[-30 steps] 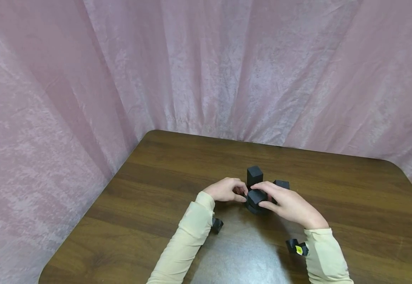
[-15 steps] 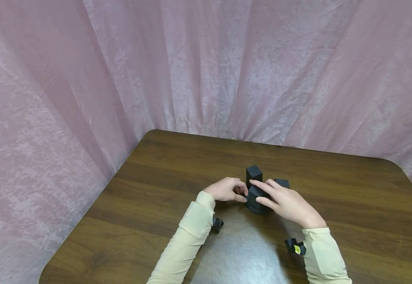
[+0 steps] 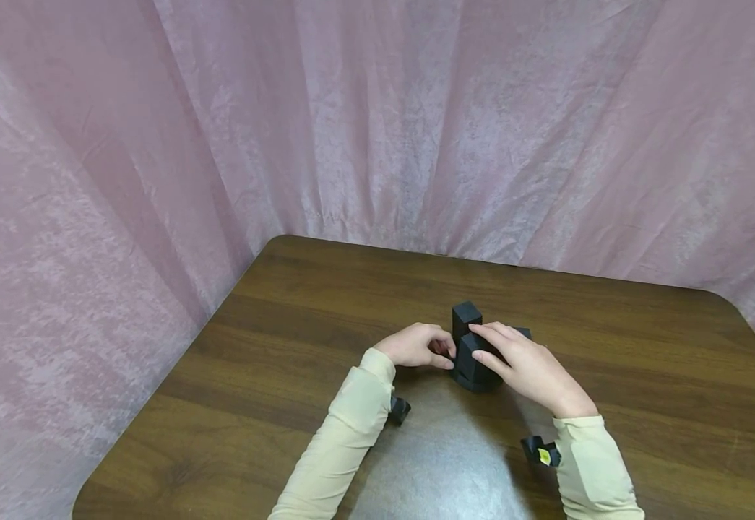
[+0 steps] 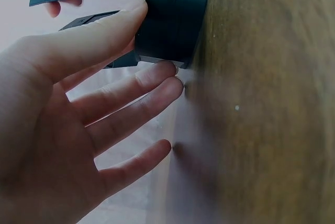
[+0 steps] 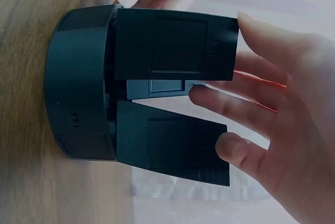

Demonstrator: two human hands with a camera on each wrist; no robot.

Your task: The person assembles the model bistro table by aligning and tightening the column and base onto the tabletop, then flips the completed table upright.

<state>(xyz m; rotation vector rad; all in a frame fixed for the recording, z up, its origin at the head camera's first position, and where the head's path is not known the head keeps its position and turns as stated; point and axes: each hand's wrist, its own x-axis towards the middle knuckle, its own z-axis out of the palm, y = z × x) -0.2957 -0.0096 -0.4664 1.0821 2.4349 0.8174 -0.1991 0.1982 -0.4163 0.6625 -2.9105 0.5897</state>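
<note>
A round black base (image 3: pixel 473 383) sits on the table with several black blocks standing in it. My left hand (image 3: pixel 416 347) holds its left side; thumb and index finger pinch the rim beside the number 145 on the base (image 4: pixel 172 30), while the other fingers spread loosely. At the front a black block (image 5: pixel 180 46) stands upright in the base. My right hand (image 3: pixel 533 372) grips the upper end of this block, thumb at its top corner. One right fingertip touches a neighbouring block (image 5: pixel 175 145). A taller-looking block (image 3: pixel 466 315) rises behind, partly covered by my right fingers.
The brown wooden table (image 3: pixel 286 310) has rounded far corners. A pink curtain (image 3: pixel 377 130) hangs behind and to the left. Small black wrist cameras sit at the left sleeve (image 3: pixel 344 426) and right sleeve (image 3: pixel 594 462).
The front block has turned from tilted toward me to upright in the base. My right hand has moved slightly up and away with it. My left hand stays almost still.
</note>
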